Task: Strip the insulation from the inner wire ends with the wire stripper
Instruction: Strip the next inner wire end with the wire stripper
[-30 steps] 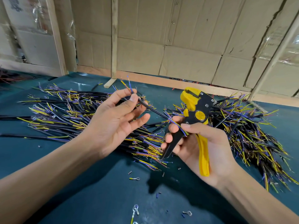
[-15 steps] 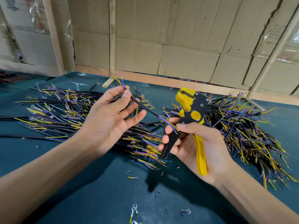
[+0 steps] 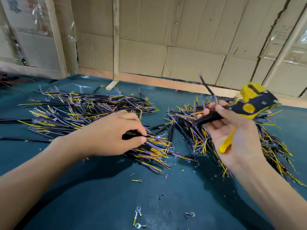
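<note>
Left pile (image 3: 86,113): a heap of black cables with yellow, purple and blue inner wire ends, spread over the left half of the dark teal surface (image 3: 99,196), most ends pointing right.
Left hand (image 3: 116,133): palm down on the near right edge of that pile, fingers curled, thumb and forefinger pinched on a black cable (image 3: 132,134) at the edge of the heap; the cable lies level with its neighbours.
Loose bits: short offcuts of insulation and a few ring terminals (image 3: 137,180) scattered on the surface between and in front of the two piles; more terminals near the bottom edge.
Right pile (image 3: 196,133): a second heap of the same cables, running from the middle of the surface out to the right, partly hidden behind the right hand.
Right hand (image 3: 232,135): raised above the right pile, palm turned up and towards the camera, fingers wrapped round the handles of the wire stripper (image 3: 249,107).
Wire stripper: black and yellow, head up and to the right, yellow handle hanging down across the palm, black handle under the fingers; blurred.
Single cable (image 3: 208,87): one black cable stands up from the right hand's fingertips, tilted left, coloured wire ends at its top; whether it touches the stripper cannot be told.
Behind: cardboard sheets and wooden battens (image 3: 115,39) along the far edge of the surface.
</note>
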